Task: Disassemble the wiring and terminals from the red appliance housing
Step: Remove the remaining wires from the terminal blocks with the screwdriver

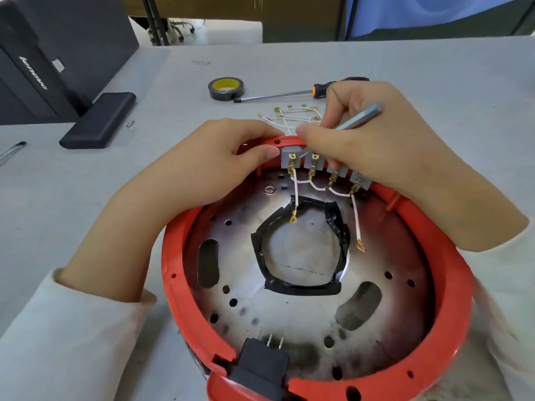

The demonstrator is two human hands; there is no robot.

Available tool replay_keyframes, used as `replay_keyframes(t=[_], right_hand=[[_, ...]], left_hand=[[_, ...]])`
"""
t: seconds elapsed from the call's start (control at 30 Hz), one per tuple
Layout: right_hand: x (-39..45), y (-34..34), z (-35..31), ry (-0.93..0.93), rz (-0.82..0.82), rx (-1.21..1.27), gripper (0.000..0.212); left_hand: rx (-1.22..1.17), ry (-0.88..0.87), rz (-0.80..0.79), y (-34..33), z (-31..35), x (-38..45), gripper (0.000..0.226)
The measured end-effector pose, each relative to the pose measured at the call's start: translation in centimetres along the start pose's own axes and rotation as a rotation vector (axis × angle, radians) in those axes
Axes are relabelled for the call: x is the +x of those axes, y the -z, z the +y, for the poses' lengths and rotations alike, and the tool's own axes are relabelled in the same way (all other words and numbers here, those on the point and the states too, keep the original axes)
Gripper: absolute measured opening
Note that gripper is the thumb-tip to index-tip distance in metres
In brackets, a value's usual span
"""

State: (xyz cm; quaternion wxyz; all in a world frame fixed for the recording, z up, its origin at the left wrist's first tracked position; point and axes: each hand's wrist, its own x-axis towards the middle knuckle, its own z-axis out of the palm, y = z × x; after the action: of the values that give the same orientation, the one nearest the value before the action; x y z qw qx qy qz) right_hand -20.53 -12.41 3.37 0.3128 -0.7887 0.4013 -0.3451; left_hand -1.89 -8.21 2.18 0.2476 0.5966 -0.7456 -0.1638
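Beyond the housing (173, 256), a tape roll (226, 88), a screwdriver (289, 95) and loose wires (292, 115) are seen on the table (434, 68); a black case (100, 120) lies to the left. The far terminals (314, 163) are partly hidden by the right hand (373, 140), in which a metal tool (359, 118) is pinched. The rim is gripped by the left hand (220, 157). White wires (318, 186) hang over the scorched plate (289, 319).

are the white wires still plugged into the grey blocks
Plugged in: white wires run on brass clips into the grey blocks at the red housing rim.
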Motion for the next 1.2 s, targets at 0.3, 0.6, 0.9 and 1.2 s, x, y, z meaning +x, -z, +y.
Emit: replay_keyframes(t=[0.3,0.6,0.9,1.2], right_hand=[[0.17,-0.25,0.0,-0.01,0.0,-0.011,0.029],[0.8,-0.08,-0.3,-0.118,-0.025,0.087,0.029],[0.31,-0.02,-0.05,-0.067,0.035,0.058,0.028],[0.45,-0.01,-0.6,-0.141,-0.001,0.082,0.029]], left_hand=[[0.015,-0.018,0.044,-0.04,-0.02,0.0,0.025],[0.024,-0.023,0.04,0.0,-0.02,0.0,0.024],[0.01,0.001,0.029,-0.08,-0.13,0.04,0.024],[0.014,0.002,0.032,-0.05,-0.13,-0.01,0.022]])
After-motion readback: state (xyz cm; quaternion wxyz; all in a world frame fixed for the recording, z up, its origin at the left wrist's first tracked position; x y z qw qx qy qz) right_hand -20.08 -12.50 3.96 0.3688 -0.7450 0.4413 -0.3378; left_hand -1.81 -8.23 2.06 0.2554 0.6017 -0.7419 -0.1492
